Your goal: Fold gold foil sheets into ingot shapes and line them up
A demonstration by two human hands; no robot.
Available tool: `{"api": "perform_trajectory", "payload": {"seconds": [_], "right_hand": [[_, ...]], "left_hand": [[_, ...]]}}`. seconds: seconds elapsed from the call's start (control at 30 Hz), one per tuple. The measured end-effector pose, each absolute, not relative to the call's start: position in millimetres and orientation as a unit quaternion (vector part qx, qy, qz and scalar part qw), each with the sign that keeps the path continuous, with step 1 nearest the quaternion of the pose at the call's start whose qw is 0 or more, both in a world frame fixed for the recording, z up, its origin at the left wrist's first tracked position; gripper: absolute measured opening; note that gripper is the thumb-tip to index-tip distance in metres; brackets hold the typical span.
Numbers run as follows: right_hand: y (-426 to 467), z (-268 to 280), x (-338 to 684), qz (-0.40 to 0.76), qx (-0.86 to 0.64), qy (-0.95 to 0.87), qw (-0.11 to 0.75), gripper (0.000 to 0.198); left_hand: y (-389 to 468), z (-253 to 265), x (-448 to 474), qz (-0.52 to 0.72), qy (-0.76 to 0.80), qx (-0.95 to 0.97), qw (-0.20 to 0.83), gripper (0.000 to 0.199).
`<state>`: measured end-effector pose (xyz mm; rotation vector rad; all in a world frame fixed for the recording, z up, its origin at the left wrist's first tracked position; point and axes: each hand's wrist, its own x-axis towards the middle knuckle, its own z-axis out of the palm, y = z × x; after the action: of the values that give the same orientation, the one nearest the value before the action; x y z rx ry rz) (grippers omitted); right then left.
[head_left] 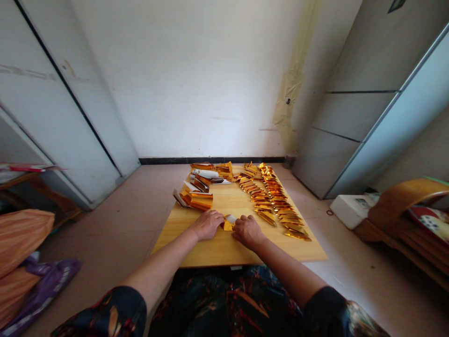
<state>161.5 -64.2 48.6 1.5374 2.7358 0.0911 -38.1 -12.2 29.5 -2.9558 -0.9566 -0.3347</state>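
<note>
Between my hands lies a partly folded sheet of gold foil paper (228, 225), its pale back showing on top. My left hand (208, 224) grips its left side, the fingers closed at the edge. On the opposite side my right hand (249, 231) pinches the paper with bent fingers. Both hands rest low over the wooden table (206, 252). To the right, folded gold paper pieces (280, 199) overlap in long rows. Loosely curled gold and white sheets (201, 200) lie beyond my left hand.
A white wall (196, 84) rises behind the table. On the right stand a grey refrigerator (345, 112), a white box (351, 209) and a wooden seat (396, 220). Orange and purple bags (24, 262) lie at the left, near a pale cabinet (63, 93).
</note>
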Motion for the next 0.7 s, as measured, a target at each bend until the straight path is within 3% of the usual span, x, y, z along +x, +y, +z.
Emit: {"api": "perform_trajectory", "payload": {"seconds": [0.17, 0.23, 0.33, 0.47, 0.57, 0.7], "right_hand": [[-62.1, 61.8, 168.3, 0.027, 0.453, 0.891, 0.023, 0.020], [-66.4, 62.4, 171.9, 0.017, 0.439, 0.898, 0.020, 0.023], [-80.0, 55.9, 178.8, -0.002, 0.427, 0.904, -0.008, 0.033], [-102.4, 39.8, 185.9, -0.023, 0.414, 0.908, -0.058, 0.052], [-113.5, 30.1, 186.6, -0.032, 0.402, 0.911, -0.087, 0.066], [-118.8, 26.1, 181.9, -0.028, 0.406, 0.908, -0.103, 0.062]], "left_hand": [[-38.7, 32.7, -43.9, -0.104, -0.335, -0.936, 0.029, 0.016], [-53.5, 31.8, -46.1, -0.105, -0.346, -0.932, 0.032, 0.027], [-76.5, 27.9, -48.1, -0.124, -0.357, -0.925, 0.026, 0.041], [-98.8, 22.8, -49.3, -0.147, -0.367, -0.919, -0.006, 0.043], [-102.3, 19.7, -50.4, -0.166, -0.366, -0.915, -0.020, 0.029], [-93.3, 14.2, -49.2, -0.197, -0.355, -0.914, -0.010, 0.013]]}}
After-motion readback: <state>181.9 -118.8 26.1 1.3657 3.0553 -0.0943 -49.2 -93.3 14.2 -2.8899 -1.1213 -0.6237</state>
